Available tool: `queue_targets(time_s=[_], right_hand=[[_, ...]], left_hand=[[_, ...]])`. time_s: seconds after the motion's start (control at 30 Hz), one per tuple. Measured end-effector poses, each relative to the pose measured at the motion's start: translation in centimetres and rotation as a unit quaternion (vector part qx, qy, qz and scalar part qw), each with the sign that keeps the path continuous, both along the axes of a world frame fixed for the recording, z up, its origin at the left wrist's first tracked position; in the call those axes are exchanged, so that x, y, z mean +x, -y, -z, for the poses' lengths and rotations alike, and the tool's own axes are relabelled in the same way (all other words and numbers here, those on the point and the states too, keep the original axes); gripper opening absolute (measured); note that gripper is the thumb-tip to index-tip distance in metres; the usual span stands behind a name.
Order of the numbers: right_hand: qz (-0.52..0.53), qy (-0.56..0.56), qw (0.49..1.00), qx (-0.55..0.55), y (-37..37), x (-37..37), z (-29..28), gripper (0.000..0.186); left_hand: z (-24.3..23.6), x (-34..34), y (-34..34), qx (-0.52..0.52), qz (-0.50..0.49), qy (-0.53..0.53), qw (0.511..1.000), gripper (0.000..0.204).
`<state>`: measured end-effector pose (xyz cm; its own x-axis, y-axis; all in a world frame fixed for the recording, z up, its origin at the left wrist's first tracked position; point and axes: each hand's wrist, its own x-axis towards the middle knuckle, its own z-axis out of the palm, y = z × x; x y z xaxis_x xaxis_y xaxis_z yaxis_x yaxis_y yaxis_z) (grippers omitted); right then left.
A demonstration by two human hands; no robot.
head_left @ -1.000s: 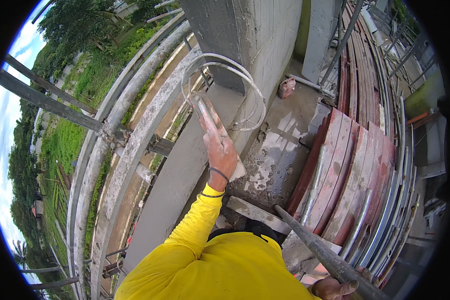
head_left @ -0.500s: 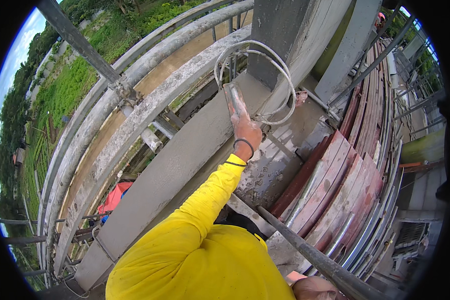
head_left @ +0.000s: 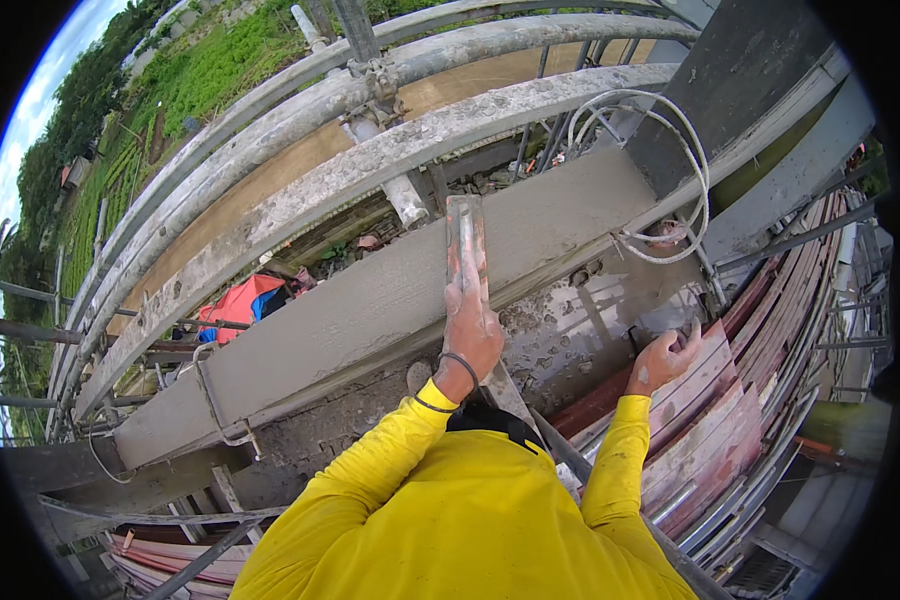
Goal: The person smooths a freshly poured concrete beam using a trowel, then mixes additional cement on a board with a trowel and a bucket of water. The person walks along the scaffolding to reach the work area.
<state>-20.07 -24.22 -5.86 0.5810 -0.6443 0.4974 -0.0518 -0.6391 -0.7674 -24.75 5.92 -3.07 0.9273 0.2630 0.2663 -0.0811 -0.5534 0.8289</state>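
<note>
My left hand (head_left: 472, 335) is closed around the handle of a flat plastering trowel (head_left: 466, 235). The trowel lies across the top of a long grey ledge (head_left: 350, 300) coated in smooth wet-looking mortar, its blade pointing away from me. Part of the handle is hidden by my fingers. To the right, my right hand (head_left: 662, 362) hovers near reddish boards with nothing visible in it, its index finger stretched out and the other fingers loosely bent. Both sleeves are yellow, and a dark band circles my left wrist.
Curved-looking scaffold pipes (head_left: 270, 115) run beyond the ledge. A looped pale cable (head_left: 705, 190) hangs by a dark column (head_left: 745, 90) at the right. Stacked reddish boards (head_left: 700, 430) lie lower right. A bent metal clamp (head_left: 208, 385) grips the ledge's left part.
My view has turned, bringing more of the ledge's left end in. The trowel has moved left along the ledge, away from the column. My right hand has risen into view.
</note>
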Motion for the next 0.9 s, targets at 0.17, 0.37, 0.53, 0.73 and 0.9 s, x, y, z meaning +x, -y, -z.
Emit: queue_targets(time_s=[0.17, 0.37, 0.53, 0.73, 0.9], right_hand=[[-0.076, -0.139, 0.986, -0.047, 1.2, 1.8, 11.6, 0.047], [-0.239, -0.325, 0.914, -0.039, 2.9, -2.6, 20.6, 0.048], [-0.29, -0.42, 0.859, -0.019, 4.1, -6.0, 23.5, 0.044], [-0.284, -0.467, 0.837, -0.005, 7.6, -9.3, 25.3, 0.038], [-0.299, -0.464, 0.832, 0.056, 9.2, -11.8, 27.1, 0.036]], left_hand=[[-0.9, -5.9, -3.6, -0.015, -0.021, -0.047, 0.999, 0.069], [-0.7, -12.1, -7.8, 0.043, -0.081, -0.042, 0.995, 0.083], [-0.6, -18.5, -14.2, 0.047, -0.166, -0.046, 0.984, 0.075], [-2.1, -26.5, -23.1, 0.106, -0.293, -0.056, 0.949, 0.066], [-0.4, -28.2, -25.5, -0.093, -0.346, -0.04, 0.933, 0.062]])
